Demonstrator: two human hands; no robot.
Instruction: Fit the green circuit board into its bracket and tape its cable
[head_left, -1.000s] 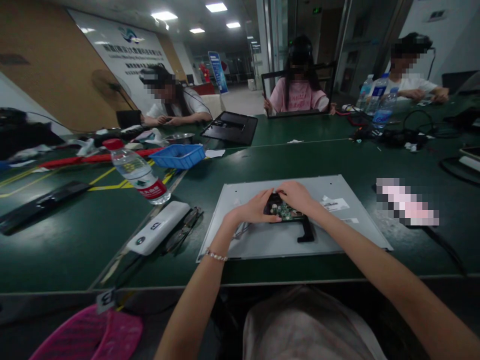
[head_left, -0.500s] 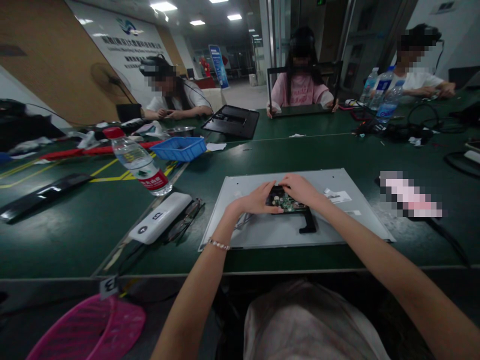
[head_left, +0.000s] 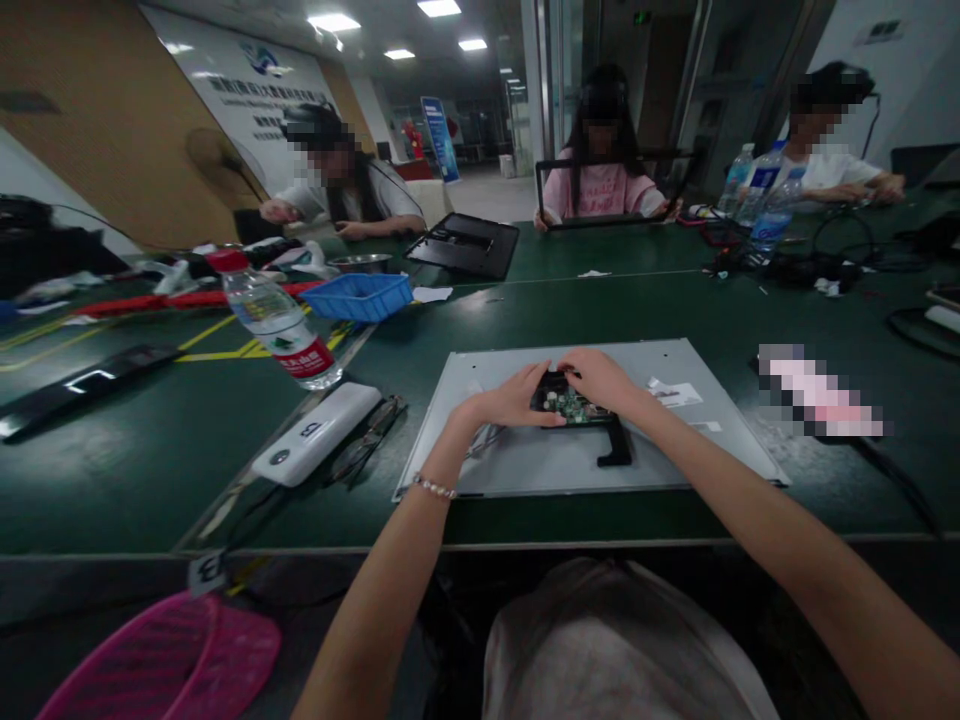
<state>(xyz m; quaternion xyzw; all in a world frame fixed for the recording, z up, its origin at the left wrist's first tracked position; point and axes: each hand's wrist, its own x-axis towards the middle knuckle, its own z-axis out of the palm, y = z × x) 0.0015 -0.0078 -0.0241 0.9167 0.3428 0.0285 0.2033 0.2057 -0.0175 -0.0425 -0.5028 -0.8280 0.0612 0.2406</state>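
Observation:
A flat grey metal panel (head_left: 525, 465) lies on the table in front of me. On its middle sits a green circuit board (head_left: 576, 406) in a black plastic bracket (head_left: 618, 444), whose hooked arm points toward me. My left hand (head_left: 517, 397) grips the bracket's left side, thumb along the near edge and fingers at the far edge. My right hand (head_left: 596, 378) bends over the far right part, its fingertips curled onto the bracket's far edge. Thin wires (head_left: 486, 440) come out beneath my left hand. A white label (head_left: 675, 392) is on the panel, right of my right hand.
To the left are a white power bank (head_left: 319, 435), eyeglasses (head_left: 367, 440), a water bottle (head_left: 281, 325) and a blue bin (head_left: 358, 296). A blurred-out phone-like object (head_left: 821, 392) with a cable lies right. Co-workers sit opposite; one holds a black frame (head_left: 615, 222). A pink basket (head_left: 161, 660) stands below.
My hands stay almost in place on the bracket and board. Opposite, one person has tilted the black frame, and the person at left has raised a hand.

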